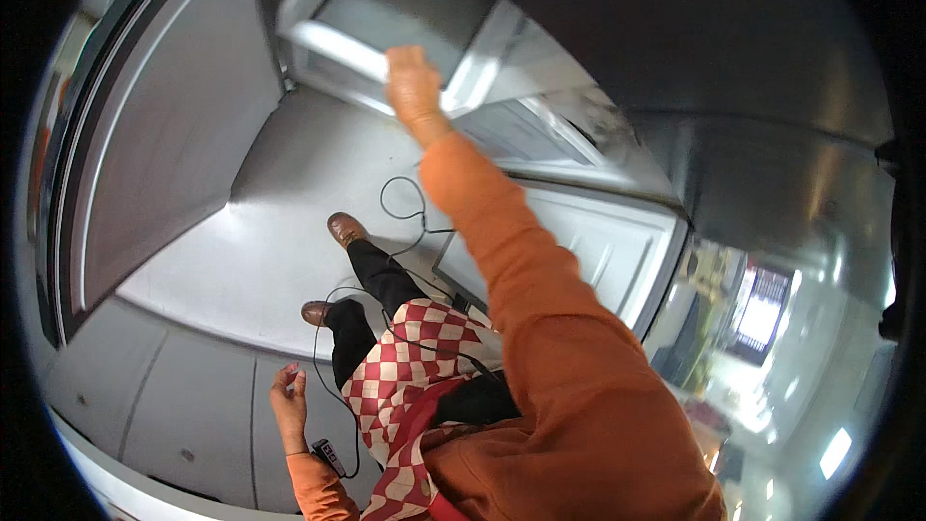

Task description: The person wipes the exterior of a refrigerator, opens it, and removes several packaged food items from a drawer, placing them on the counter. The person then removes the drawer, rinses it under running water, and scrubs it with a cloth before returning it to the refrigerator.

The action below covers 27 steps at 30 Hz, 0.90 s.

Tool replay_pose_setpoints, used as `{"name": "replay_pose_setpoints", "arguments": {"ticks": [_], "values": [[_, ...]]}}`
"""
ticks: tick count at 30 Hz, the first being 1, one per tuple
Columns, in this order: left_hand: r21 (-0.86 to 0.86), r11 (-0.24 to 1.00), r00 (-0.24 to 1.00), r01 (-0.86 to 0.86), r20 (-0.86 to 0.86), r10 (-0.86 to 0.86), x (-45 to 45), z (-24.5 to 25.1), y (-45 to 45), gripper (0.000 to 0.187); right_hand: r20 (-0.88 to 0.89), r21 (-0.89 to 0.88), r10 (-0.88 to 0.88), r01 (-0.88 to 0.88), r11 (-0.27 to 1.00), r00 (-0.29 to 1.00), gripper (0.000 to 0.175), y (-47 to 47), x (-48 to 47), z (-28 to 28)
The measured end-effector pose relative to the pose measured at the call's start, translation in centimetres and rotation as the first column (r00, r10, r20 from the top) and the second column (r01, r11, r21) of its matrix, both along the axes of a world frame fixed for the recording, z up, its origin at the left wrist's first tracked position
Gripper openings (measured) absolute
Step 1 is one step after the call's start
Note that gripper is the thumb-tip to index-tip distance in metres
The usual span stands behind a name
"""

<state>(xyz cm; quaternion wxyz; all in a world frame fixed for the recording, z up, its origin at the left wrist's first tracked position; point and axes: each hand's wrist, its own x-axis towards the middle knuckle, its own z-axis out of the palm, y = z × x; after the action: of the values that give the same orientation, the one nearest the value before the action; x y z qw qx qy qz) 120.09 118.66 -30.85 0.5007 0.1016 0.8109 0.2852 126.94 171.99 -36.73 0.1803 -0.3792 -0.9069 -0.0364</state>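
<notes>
My right hand point(414, 83) is closed at the bright rim of a grey, box-like compartment point(405, 7) or drawer; blur hides exactly what the fingers grip. Below and right of it are a panel with a pale frame point(528, 134) and an open white inner door point(600, 239) with a grey edge. Low at the left, my left hand point(289, 401) hangs beside the checked red-and-cream apron point(412, 340), its fingers bent. Something pinkish shows at its fingertips, but whether that is an object is unclear. Both sleeves are orange.
A pale floor point(253, 268) lies around my brown shoes point(346, 229). A black cable point(401, 202) loops over it near my legs. A tall grey panel point(166, 123) stands left; a dark shiny metal surface point(759, 72) fills the upper right. A small black device point(328, 456) hangs near my left wrist.
</notes>
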Motion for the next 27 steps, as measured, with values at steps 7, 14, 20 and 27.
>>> {"name": "replay_pose_setpoints", "arguments": {"ticks": [7, 14, 20, 27], "values": [[0.132, 0.980, 0.987, -0.149, 0.076, 0.140, -3.4, 3.7, 7.4, 0.030, -0.030, -0.235, 0.067, -0.072, 0.969, 0.997, 0.020, -10.5, -1.7, 3.5], [0.448, 0.852, 0.941, -0.270, 0.311, 0.135, -6.6, 4.4, 21.0, 0.069, -0.129, -0.358, 0.124, -0.163, 0.919, 0.984, 0.019, -16.7, -2.4, 5.2], [0.379, 0.685, 0.583, -0.622, 0.809, 0.082, -7.5, 2.8, 24.9, 0.040, -0.171, -0.368, 0.114, -0.171, 0.914, 0.979, 0.025, -22.2, -2.4, 8.8], [0.407, 0.666, 0.587, -0.625, 0.808, 0.057, -7.1, 2.5, 23.4, 0.047, -0.092, -0.328, 0.102, -0.127, 0.936, 0.990, 0.028, -24.1, -1.5, 11.1]]}}
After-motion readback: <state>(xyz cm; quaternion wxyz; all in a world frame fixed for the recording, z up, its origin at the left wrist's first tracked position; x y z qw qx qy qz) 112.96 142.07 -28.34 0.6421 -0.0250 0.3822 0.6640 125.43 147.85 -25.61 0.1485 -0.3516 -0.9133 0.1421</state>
